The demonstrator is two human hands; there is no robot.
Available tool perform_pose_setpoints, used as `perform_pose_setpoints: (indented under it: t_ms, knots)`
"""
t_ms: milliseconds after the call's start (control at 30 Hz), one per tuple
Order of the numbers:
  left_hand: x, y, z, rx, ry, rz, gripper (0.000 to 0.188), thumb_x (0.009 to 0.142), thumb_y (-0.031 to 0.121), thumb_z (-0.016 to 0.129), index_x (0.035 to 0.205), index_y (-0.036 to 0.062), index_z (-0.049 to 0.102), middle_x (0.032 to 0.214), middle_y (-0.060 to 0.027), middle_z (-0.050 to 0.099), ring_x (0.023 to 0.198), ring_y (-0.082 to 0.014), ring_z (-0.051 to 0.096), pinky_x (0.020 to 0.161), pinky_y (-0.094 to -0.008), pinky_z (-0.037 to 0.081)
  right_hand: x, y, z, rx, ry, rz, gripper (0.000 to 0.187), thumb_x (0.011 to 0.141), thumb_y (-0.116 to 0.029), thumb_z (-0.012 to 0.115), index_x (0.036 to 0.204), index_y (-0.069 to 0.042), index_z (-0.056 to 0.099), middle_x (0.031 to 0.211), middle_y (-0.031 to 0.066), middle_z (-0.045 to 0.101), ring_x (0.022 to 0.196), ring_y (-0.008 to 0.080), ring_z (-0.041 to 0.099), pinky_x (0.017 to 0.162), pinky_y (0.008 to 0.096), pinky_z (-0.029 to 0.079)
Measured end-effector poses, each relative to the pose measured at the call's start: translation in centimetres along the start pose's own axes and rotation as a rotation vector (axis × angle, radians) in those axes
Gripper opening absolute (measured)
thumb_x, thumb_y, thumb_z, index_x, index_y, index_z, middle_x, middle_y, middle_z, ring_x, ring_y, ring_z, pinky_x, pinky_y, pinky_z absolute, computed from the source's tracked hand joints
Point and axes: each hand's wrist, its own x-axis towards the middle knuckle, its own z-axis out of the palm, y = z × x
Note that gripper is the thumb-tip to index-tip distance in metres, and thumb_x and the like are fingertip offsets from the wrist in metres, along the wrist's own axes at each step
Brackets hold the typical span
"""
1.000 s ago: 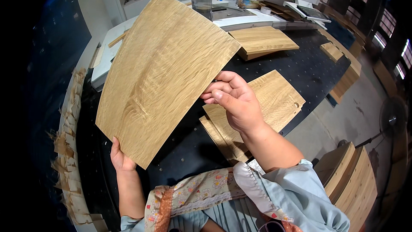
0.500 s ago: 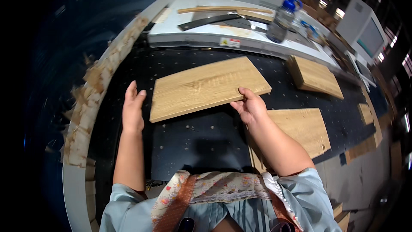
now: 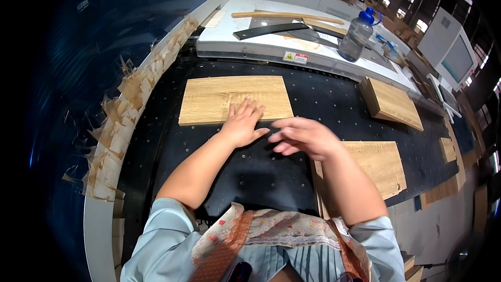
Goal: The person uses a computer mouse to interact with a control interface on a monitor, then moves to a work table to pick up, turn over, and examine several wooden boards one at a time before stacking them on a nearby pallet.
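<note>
Wooden board (image 3: 214, 94) lay flat, long axis left-right, roughly along the worktop's (image 3: 255, 164) far edge | left hand (image 3: 242, 127): fingers fanned on it | right hand (image 3: 310, 138): fingers half-curled, empty

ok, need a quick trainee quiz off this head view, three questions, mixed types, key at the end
1. Which hand lies on the wooden board nearest the black table's left end?
2. True or false: the right hand is gripping a board.
3. What colour is the lid of the bottle on the white counter?
A) red
B) blue
C) green

Key:
1. The left hand, fingers spread on its top.
2. False; the right hand holds nothing.
3. B
</note>
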Motion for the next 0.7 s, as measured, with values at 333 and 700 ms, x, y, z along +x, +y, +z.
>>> perform_pose_setpoints:
  t_ms: [333,700]
  knots:
    - [6.8,-8.3,3.2,0.088,-0.088,-0.057,0.057,0.088,0.049,0.047,0.137,0.0209,0.037,0.147,-0.0039,0.03,0.137,-0.0214,0.025,0.105,-0.0642,0.014,-29.2,10.9,-8.5,-0.112,1.742,-0.561,0.029,0.086,-0.017,0.059,0.111,-0.003,0.056,0.104,0.0047,0.06,0.096,0.013,0.057,0.08,0.027,0.041]
    - [12.3,-8.4,3.8,0.15,-0.097,-0.188,0.067,0.085,0.062,0.042,0.139,0.0247,0.034,0.149,-0.0024,0.025,0.138,-0.0238,0.019,0.105,-0.0658,0.012,-26.1,24.6,-8.2,0.722,1.83,-0.376,0.068,0.088,-0.056,0.049,0.132,-0.005,0.039,0.134,0.0097,0.042,0.12,0.024,0.041,0.1,0.0474,0.029]
